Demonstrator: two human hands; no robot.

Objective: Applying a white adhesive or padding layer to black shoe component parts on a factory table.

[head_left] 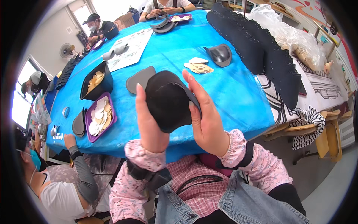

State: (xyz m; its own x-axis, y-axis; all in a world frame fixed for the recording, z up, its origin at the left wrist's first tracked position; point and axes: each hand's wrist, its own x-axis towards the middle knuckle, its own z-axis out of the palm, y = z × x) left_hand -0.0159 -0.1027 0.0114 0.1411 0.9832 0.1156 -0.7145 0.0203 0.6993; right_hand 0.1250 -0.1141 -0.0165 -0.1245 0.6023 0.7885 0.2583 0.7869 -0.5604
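Observation:
Between my two hands, above the near edge of the table, is a black curved pad [167, 100] bent into a cup shape. My left hand [151, 123] presses its left side, with one digit pointing up and the other fingers hidden behind the pad. Along the right edge lie the fingers and thumb of my right hand [206, 115]. Just beyond the pad, a flat grey pad [138, 79] rests on the blue-covered table [238, 100]. Farther off are a pile of cream and white cut pieces [199, 66] and another curved black pad [219, 54].
To my left stand a black bin [86, 83] and a purple tray [89, 128], both holding cut pieces. Stacks of black pads [257, 41] line the right side near clear plastic bags [294, 41]. A co-worker [71, 183] sits close on my left; others sit around the table.

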